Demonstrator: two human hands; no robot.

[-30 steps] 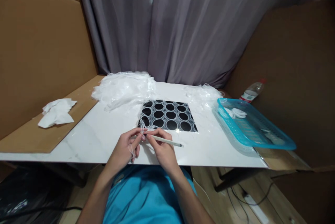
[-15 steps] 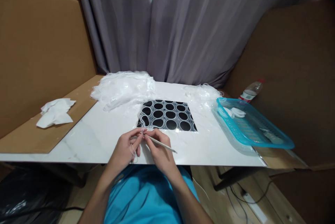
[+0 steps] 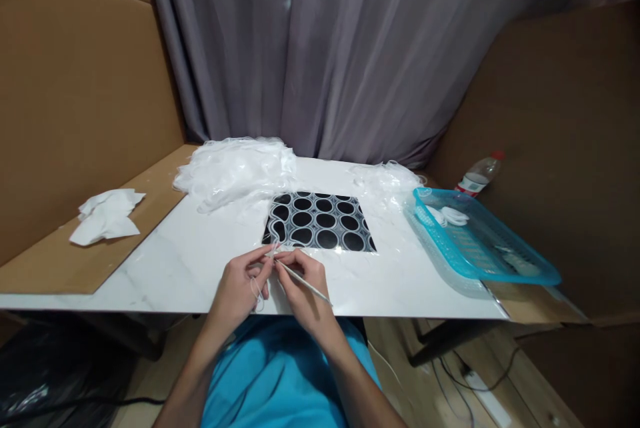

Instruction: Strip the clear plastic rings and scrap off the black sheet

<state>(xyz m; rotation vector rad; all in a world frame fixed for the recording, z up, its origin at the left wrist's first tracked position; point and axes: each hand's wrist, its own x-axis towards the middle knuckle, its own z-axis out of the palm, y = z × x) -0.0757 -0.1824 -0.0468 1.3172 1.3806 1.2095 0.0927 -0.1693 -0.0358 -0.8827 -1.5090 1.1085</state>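
Observation:
At the table's front edge, my left hand (image 3: 241, 283) is closed in a pinch on a thin white cord (image 3: 257, 289), whose loops hang below the fingers. Close beside it, my right hand (image 3: 306, 285) grips a slim white stick (image 3: 314, 289) like a pen. The stick's far end slants down across that hand, and its tip meets the cord between the fingertips of both hands. Too small to make out is how the tip and cord are joined. Just beyond my fingers lies a black mat with grey-ringed circles (image 3: 326, 221).
A large heap of white, stringy pieces in clear plastic (image 3: 235, 171) sits at the back left, a smaller heap (image 3: 389, 176) at the back right. On the right are a blue basket (image 3: 500, 275) with white coils (image 3: 454, 216) and a bottle (image 3: 475, 178). Crumpled tissues (image 3: 107, 216) lie left on cardboard.
My right hand has turned the stick slightly, so its rear end sits lower and more to the left. The left hand keeps its pinch on the cord, nearly still.

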